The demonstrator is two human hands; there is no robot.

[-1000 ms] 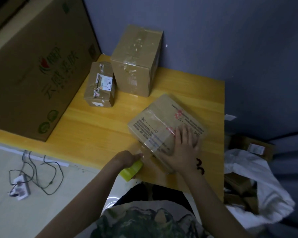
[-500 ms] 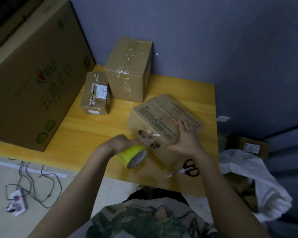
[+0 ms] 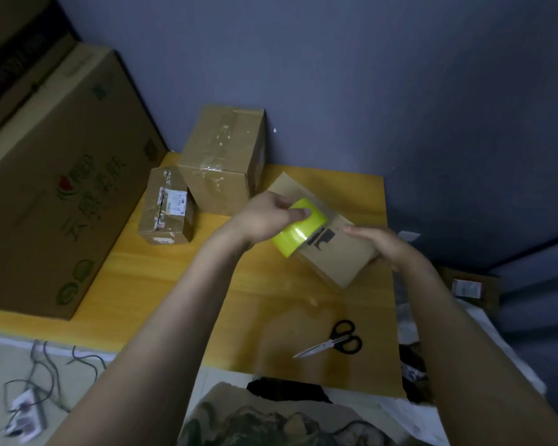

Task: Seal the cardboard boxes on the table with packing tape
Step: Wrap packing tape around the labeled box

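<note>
Tape roll (image 3: 295, 236) moved up against box (image 3: 335, 257) at its 10 o'clock, left hand (image 3: 266, 217) grasping it; right hand (image 3: 379, 244) grips box at 3 o'clock.

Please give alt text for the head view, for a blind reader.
Left hand holds a yellow tape roll against a cardboard box in the right hand, over a table. Scissors lie nearer; a small taped box and a larger taped box stand behind.
</note>
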